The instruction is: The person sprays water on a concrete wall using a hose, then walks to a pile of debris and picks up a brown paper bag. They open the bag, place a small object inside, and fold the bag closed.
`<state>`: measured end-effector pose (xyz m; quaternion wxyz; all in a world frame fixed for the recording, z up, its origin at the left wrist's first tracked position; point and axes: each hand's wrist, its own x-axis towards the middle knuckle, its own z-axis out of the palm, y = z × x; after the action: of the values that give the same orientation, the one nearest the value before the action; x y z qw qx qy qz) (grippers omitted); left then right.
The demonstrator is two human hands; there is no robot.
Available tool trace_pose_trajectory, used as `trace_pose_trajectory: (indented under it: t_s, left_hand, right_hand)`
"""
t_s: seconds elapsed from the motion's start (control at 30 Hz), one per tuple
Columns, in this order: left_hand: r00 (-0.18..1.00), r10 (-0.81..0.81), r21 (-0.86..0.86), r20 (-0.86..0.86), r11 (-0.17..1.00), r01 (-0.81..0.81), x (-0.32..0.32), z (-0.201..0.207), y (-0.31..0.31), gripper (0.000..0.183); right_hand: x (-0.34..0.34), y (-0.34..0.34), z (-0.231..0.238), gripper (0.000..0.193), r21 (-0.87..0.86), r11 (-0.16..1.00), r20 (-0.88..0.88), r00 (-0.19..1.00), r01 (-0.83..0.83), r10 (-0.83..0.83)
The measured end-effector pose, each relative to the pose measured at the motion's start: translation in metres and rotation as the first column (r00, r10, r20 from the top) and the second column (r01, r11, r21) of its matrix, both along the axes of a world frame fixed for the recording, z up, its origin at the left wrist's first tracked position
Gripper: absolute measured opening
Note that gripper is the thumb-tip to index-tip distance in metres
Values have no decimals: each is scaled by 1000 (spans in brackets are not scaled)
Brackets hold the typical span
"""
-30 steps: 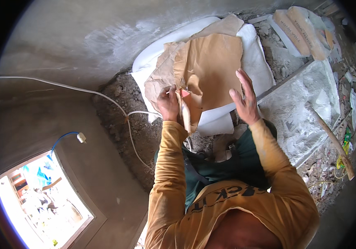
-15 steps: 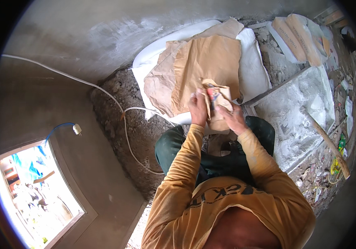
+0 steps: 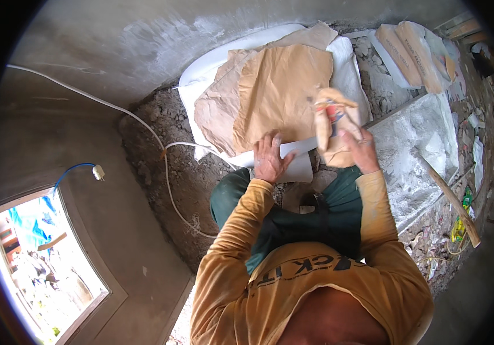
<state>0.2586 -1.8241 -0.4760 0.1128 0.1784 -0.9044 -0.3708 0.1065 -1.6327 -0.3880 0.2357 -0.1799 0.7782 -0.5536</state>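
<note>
While the left hand point(image 3: 270, 158) lies open with spread fingers on the flat brown paper sack point(image 3: 281, 98), the right hand point(image 3: 357, 150) grips a crumpled tan paper bundle point(image 3: 332, 123) just above itself, its long axis pointing up and away from the person. Left of the left hand a white cable point(image 3: 160, 149) crosses the rubble; right of the right hand lies a wooden stick point(image 3: 447, 198).

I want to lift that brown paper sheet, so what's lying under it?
Under the brown paper sheet lie a paler crumpled paper and a white sack, whose edges show around it. The left hand presses its near edge. Anything beneath the sheet's middle is covered.
</note>
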Motion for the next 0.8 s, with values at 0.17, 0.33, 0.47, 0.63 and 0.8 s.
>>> trace_pose_trajectory:
  t_s: [0.17,0.33,0.47,0.63,0.8]
  left_hand:
    - [964,84,-446,251,894,38,7,-34,-29,67]
    - [971,71,-528,229,847,62,9,-47,-45,49]
    - [984,44,-533,174,844,57,9,-43,-41,41]
    - [996,-13,-476,87,878,53,10,-29,-33,36]
    - [989,27,-447,-144,890,-89,24,-35,-32,25]
  right_hand:
    - [-27,-15,0,27,81,997,-400,916,-2,34]
    - [-22,-92,-11,48,343,927,-786,494,-154,373]
    - [-12,-140,-57,39,491,855,-786,336,-170,518]
    - [7,-141,-101,30,523,847,-798,297,-89,524]
    - [17,-139,-104,33,562,820,-769,295,-110,567]
